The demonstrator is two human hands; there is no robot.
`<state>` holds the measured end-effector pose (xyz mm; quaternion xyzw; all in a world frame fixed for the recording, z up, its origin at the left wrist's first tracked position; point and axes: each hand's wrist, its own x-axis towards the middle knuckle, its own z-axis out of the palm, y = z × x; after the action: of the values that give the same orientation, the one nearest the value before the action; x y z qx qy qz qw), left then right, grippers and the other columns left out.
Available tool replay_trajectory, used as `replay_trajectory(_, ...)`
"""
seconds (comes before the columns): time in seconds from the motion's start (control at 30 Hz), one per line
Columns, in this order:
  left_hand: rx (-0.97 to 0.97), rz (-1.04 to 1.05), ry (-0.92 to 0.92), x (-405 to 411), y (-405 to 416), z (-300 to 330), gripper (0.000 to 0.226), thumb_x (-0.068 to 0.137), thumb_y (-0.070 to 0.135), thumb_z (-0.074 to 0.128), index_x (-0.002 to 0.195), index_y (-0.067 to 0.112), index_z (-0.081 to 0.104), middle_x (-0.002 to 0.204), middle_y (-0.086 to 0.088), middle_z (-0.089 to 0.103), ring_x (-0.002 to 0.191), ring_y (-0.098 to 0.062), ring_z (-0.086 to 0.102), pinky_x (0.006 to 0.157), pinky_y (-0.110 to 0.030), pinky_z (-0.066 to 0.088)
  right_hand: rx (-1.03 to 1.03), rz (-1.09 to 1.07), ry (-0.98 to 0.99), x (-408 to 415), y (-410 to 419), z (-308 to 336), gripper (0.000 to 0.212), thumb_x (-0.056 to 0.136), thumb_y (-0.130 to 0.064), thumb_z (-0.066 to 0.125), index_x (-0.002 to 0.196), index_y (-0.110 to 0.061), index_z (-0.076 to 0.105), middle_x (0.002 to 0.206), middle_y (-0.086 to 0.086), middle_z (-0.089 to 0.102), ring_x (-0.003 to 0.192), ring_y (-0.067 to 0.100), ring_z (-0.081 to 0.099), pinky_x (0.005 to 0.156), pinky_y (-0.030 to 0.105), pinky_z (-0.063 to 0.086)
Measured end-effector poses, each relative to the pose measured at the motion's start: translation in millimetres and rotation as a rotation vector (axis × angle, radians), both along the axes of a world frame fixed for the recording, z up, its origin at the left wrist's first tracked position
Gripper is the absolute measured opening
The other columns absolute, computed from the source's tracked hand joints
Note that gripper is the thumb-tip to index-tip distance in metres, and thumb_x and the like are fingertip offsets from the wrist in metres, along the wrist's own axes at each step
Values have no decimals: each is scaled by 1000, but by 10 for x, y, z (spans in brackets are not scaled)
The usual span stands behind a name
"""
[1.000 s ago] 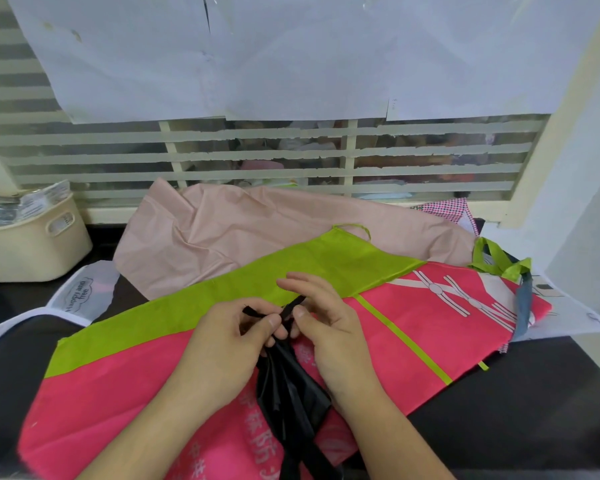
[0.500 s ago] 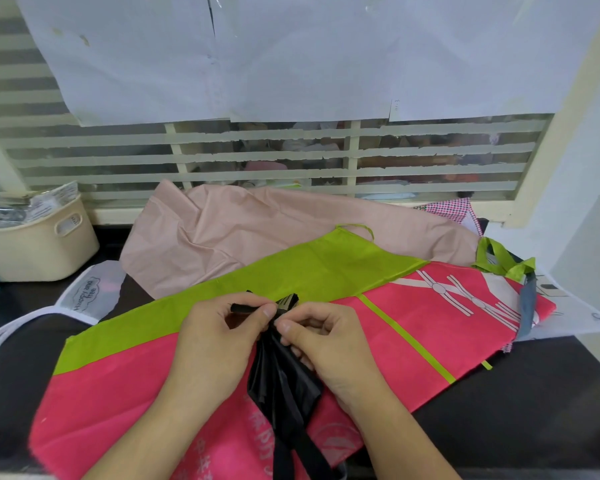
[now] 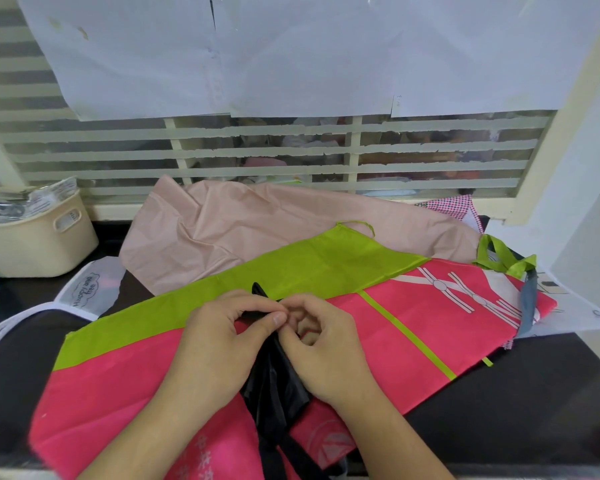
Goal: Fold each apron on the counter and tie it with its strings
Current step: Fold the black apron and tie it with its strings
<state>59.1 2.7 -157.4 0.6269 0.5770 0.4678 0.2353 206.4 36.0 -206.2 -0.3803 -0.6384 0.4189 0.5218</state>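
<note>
A bunched black apron lies on top of a pink and green apron spread across the dark counter. My left hand pinches the black apron's top end and string between thumb and fingers. Close against it, my right hand has its fingers curled around the same black string. A black strap runs down toward the near edge between my forearms. Behind lies a crumpled beige apron.
A cream basket with foil packets stands at the far left. A white-trimmed clear apron lies beside it. A green and grey strapped item and checked cloth lie at the right, under the taped window.
Both hands have drawn closer together over the black apron's top, and the right fingers have curled in tighter around the string. The aprons beneath have not moved.
</note>
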Motion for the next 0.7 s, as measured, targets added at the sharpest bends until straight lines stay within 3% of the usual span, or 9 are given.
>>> replay_trajectory(0.13,1,19,6,34,-4,-17,21,85,13,84,85,35,84,88,18,77,91,-4,73,87,-33,55,99,-98,-92,-12,25,-44,17,91,-10,67,94,-25,75,74,-1,63,63,11,55,56,29,44)
replay_trajectory(0.3,-36,81,-69,49,5,-11,16,84,18,85,81,34,83,80,17,79,81,-4,74,80,-35,59,3,-130,-22,-4,34,-45,14,91,-11,73,90,-24,77,72,2,68,59,6,56,56,27,46)
replay_trajectory(0.43,-27,94,-90,18,11,11,18,84,14,85,78,31,82,78,15,78,78,-6,74,78,-31,57,-90,-132,41,-1,49,-5,17,85,-10,80,83,-24,72,68,10,67,55,28,62,56,33,48)
replay_trajectory(0.6,-32,94,-73,-17,6,-9,19,86,12,83,78,29,81,77,13,78,77,-7,73,76,-30,55,-165,-88,82,27,32,60,18,79,-3,85,78,-14,71,60,4,67,51,19,65,51,27,49)
replay_trajectory(0.7,-43,117,-81,-37,6,-23,18,87,13,82,77,28,80,77,12,77,76,-7,72,75,-28,54,-228,-54,149,49,28,96,13,80,1,84,78,-5,72,59,9,68,48,16,63,46,26,48)
